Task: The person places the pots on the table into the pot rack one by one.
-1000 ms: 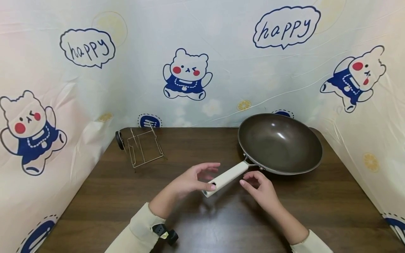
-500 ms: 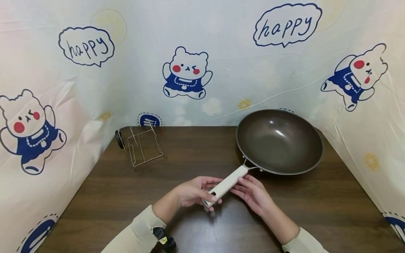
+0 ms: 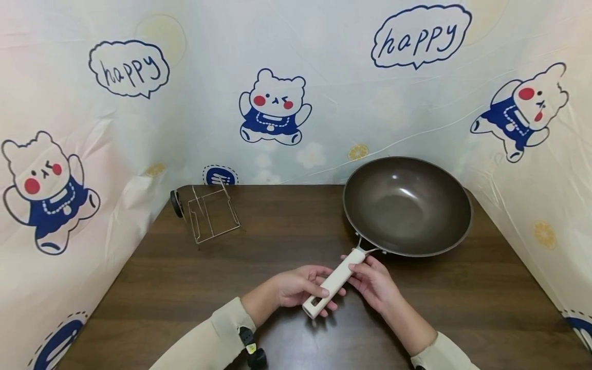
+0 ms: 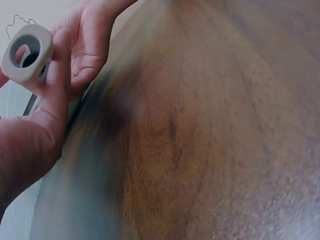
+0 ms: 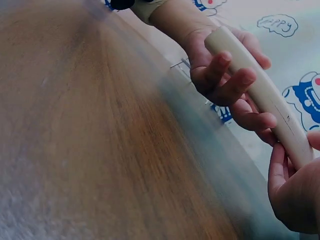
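Note:
A brown-coated wok (image 3: 407, 210) with a cream handle (image 3: 336, 276) is at the right of the table in the head view. My left hand (image 3: 302, 288) holds the handle near its free end, thumb on top and fingers beneath. Closer to the pan, my right hand (image 3: 375, 283) pinches the same handle between thumb and fingers. In the right wrist view both hands meet the handle (image 5: 267, 95) from below. The handle's hollow end (image 4: 22, 72) faces the camera in the left wrist view. Whether the wok's base touches the table cannot be told.
A thin wire rack (image 3: 219, 235) stands at the table's back left, with a black round part (image 3: 176, 204) at its side. Behind the wooden table (image 3: 277, 226) hangs a printed cloth (image 3: 333, 97) with bear figures, which also lines both sides.
The right hand has come onto the handle, which it stood apart from a second ago. My left hand has shifted right, its grip closing. The handle has swung slightly toward me, and the wok moved slightly.

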`<state>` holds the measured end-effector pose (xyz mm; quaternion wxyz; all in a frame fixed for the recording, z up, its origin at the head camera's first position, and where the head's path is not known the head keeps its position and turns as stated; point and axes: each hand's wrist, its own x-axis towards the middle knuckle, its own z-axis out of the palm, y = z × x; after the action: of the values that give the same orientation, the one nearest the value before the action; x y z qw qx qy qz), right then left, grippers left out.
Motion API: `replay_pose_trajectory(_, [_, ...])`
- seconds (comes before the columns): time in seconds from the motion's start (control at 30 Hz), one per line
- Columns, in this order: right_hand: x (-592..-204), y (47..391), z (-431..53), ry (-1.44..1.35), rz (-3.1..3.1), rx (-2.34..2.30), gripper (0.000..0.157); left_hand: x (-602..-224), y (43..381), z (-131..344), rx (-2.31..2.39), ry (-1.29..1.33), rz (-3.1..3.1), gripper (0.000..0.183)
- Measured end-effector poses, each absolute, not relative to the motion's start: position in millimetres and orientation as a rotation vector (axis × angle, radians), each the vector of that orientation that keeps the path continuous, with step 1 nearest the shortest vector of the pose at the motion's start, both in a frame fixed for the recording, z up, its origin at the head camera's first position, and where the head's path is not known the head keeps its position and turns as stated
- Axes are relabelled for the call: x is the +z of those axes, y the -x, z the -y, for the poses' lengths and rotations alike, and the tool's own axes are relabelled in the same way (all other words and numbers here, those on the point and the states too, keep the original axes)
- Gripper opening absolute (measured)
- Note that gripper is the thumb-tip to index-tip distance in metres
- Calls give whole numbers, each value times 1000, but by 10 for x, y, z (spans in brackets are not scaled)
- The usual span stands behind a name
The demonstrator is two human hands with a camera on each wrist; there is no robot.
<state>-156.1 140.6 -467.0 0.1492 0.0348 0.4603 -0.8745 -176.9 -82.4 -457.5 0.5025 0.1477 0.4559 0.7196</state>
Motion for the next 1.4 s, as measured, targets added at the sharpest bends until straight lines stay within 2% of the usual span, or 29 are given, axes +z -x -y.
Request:
replay_pose_trajectory(0.53, [-4723,1548,-1467,-5,-1476,-2451,41,-4681,1703,803,1708,-439,-1120,48])
replay_pose_trajectory(1.4, [-4549,1560,-1434,452,-1892,-2281,52,-4724,1702,799,1757,-564,-1073,61])
